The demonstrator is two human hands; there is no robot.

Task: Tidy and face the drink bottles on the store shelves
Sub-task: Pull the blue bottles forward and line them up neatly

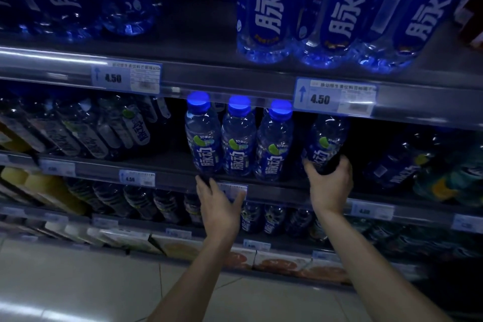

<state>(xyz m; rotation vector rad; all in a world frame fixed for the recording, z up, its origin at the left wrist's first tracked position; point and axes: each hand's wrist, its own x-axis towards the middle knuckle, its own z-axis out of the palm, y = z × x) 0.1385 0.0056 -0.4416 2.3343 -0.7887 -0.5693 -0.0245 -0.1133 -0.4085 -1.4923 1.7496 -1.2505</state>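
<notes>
Three blue-capped drink bottles stand side by side at the front of the middle shelf (172,178): the left one (202,138), the middle one (237,138) and the right one (274,144), labels facing out. My left hand (218,200) reaches up under the left bottle, its fingertips touching the bottle's base and the thumb spread. A fourth bottle (325,141), further right, has its cap hidden behind the shelf rail. My right hand (330,183) grips the lower part of this bottle from below.
Large blue bottles (264,8) stand on the top shelf above price tags reading 4.50 (335,98). Darker bottles (125,128) lean at the left of the middle shelf, more bottles (402,162) fill the right. Lower shelves hold further bottles and cartons (282,260). Pale floor tiles (78,282) lie below.
</notes>
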